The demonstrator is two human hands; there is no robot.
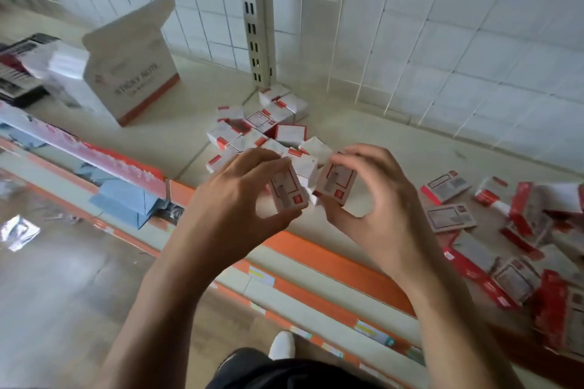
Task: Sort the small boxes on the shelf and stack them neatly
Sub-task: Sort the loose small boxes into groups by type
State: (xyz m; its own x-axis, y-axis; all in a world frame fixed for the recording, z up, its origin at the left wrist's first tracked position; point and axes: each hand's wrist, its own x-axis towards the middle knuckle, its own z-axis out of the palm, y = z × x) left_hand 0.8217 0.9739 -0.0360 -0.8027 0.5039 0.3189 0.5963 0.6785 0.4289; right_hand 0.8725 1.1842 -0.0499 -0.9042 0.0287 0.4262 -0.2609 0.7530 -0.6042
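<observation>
Shelf: beige deck with an orange front strip; carries everything listed below.
Back panel: white wire grid, with a slotted upright post at its middle.
Carton: white with a red base band, printed "STICKY NOTE"; top flap open; stands at rear left, well apart from the small boxes.
Right scatter: red-and-white small boxes lying loose and overlapping at the shelf's right end; no order.
Centre pile: white small boxes with red edges, heaped from the foot of the post forward to the hands.
Left hand: fingers on top, thumb beneath, pinching left box.
Right hand: same pinch, fingers above and thumb below, on right box.
Left box: held over the shelf front, just ahead of the pile, tilted.
Right box: close beside left box, tilted toward it; contact between the two cannot be told.
</observation>
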